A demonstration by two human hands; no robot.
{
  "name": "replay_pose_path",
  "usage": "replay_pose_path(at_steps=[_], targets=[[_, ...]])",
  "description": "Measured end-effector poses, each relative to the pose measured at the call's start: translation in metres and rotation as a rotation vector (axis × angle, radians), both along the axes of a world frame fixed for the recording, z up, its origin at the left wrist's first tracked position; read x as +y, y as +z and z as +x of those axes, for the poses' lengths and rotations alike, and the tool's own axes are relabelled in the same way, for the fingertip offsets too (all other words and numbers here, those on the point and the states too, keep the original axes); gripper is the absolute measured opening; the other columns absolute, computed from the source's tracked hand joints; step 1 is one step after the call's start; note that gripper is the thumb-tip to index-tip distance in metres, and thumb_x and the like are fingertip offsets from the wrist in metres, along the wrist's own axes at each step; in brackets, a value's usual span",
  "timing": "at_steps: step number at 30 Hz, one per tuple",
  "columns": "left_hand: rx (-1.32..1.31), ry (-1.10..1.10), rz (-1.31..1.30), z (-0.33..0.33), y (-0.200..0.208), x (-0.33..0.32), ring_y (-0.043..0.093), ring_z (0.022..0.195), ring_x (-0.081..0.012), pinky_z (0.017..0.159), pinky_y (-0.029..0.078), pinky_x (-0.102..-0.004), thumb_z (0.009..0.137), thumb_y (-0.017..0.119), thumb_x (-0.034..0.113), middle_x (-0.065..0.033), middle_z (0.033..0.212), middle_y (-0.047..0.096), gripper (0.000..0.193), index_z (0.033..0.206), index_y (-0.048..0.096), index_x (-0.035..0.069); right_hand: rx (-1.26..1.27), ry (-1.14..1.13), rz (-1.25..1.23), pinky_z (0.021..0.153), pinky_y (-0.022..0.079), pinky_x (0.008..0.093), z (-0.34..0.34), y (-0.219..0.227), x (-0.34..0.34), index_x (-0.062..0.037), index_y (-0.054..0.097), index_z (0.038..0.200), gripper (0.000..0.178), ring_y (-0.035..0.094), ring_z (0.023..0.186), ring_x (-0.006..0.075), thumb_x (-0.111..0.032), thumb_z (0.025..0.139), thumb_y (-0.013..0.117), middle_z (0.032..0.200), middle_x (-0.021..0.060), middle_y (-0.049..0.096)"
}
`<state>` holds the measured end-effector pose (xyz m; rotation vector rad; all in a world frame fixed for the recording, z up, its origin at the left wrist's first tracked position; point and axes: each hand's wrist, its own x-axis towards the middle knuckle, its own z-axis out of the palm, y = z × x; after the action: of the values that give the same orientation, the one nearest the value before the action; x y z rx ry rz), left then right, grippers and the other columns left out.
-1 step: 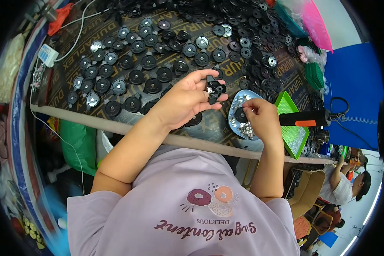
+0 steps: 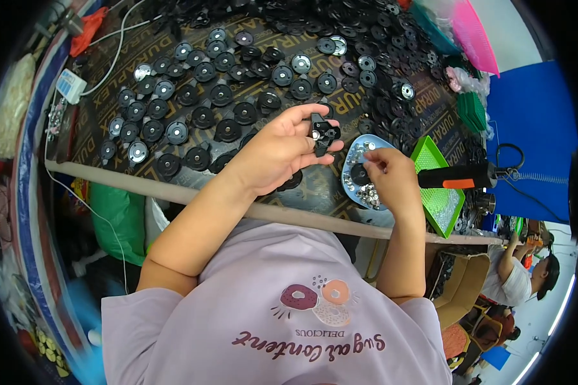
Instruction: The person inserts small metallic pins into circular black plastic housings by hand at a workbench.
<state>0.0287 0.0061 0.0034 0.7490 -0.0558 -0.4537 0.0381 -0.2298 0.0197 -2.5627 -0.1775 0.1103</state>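
My left hand (image 2: 277, 153) is closed around a black moulded plastic part (image 2: 325, 133), with a small shiny metal piece showing on its near side. The part sits between thumb and fingers, raised above the table. To its right, my right hand (image 2: 395, 178) is over a light-blue dish (image 2: 347, 187), thumb and fingers pinched together. Small silver metal pieces (image 2: 368, 195) lie in the dish. A black disc (image 2: 359, 173) is beside the right fingertips; whether they grip it or anything else cannot be seen.
Many black discs (image 2: 221, 95), some with silver centres, cover the table. A green tray (image 2: 428, 149) stands right of the dish, and an electric screwdriver (image 2: 459, 176) lies over it. At far right are a pink basket (image 2: 475, 38), a cardboard box (image 2: 465, 289) and another person (image 2: 510, 273).
Both hands keep their positions and grips. The table and its contents appear shifted slightly left in the picture.
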Motion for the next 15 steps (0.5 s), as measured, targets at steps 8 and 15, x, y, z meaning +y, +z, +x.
replay_pose_path(at_steps=[8, 15], targets=[[-1.23, 0.363, 1.319, -0.011, 0.011, -0.05, 0.051, 0.121, -0.0349, 0.1, 0.044, -0.0418, 0.086, 0.047, -0.004, -0.0174, 0.132, 0.051, 0.042, 0.126, 0.053, 0.004, 0.647, -0.13, 1.701, 0.1, 0.044, 0.0387, -0.022, -0.01, 0.03, 0.0086, 0.047, 0.128, 0.036, 0.056, 0.113, 0.0276, -0.011, 0.098, 0.042, 0.126, 0.0193, 0.054], [-0.696, 0.212, 0.983, 0.013, -0.001, -0.046, 0.062, 0.101, -0.0229, 0.088, 0.051, -0.0313, 0.084, 0.041, -0.011, -0.0144, 0.12, 0.057, 0.042, 0.122, 0.051, 0.002, 0.666, -0.225, 1.719, 0.096, 0.049, 0.0354, -0.021, -0.022, 0.017, 0.0079, 0.049, 0.124, 0.033, 0.059, 0.11, 0.0294, 0.002, 0.092, 0.048, 0.121, 0.0217, 0.056]])
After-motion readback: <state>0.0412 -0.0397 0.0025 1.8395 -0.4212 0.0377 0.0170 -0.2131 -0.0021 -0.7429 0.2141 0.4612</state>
